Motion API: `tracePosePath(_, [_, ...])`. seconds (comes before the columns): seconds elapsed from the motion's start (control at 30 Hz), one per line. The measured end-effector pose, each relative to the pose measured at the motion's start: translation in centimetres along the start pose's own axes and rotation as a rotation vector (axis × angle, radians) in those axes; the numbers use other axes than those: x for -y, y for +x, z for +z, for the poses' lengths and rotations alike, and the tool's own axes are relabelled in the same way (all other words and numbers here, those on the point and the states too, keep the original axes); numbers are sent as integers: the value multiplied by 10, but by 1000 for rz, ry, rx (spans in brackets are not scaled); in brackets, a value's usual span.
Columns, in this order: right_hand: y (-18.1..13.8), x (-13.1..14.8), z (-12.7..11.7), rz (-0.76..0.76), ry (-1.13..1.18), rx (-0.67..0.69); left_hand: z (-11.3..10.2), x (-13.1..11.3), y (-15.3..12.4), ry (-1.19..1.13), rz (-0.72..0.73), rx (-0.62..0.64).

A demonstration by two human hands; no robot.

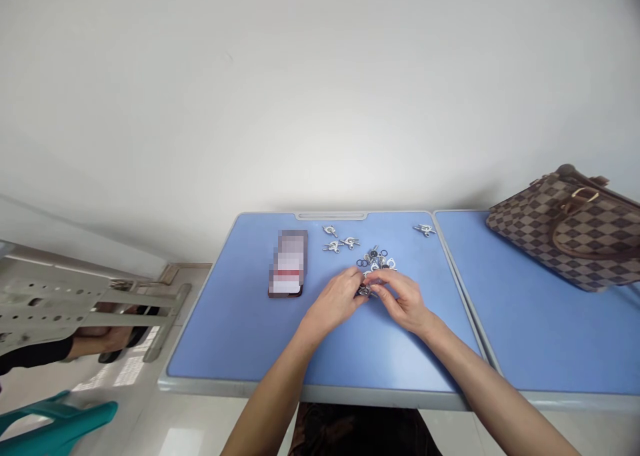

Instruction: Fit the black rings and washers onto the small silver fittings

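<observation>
Head view: bare left hand [339, 297] and bare right hand [404, 299] clamp their fingertips on a small silvery metal part [365, 291], gleaming, its outline partly hidden.

Smartphone [289, 266] lies on left table [225, 336]; brown checkered handbag [595, 243] on right table [555, 336]; teal plastic stool [75, 419] lower left.

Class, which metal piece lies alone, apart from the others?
The metal piece near the far right corner of the desk; three others group nearer the phone, and other parts lie clustered.
</observation>
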State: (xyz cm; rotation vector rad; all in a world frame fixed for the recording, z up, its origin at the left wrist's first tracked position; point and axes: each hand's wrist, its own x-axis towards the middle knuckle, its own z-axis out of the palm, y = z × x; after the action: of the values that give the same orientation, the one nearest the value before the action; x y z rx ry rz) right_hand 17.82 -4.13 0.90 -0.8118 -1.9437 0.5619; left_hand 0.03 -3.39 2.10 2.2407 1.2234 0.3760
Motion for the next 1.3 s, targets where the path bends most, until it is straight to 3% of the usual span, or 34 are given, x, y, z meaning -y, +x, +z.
tracePosePath(0.53, [4,2,5,-78,-162,-27,-3,-4,0,-25,-4,1])
tracePosePath(0.77, [5,1,0,-128,-140,75,0,-2,1,-77,54,-45])
tracePosePath(0.87, [4,0,1,-139,-147,41,-1,-2,2,-54,25,-16])
tracePosePath(1.13, [4,3,9,-77,-188,-16,-2,-3,-1,-43,7,-16])
tracePosePath(1.3, [3,-2,10,83,-158,-56,2,0,0,0,15,-42])
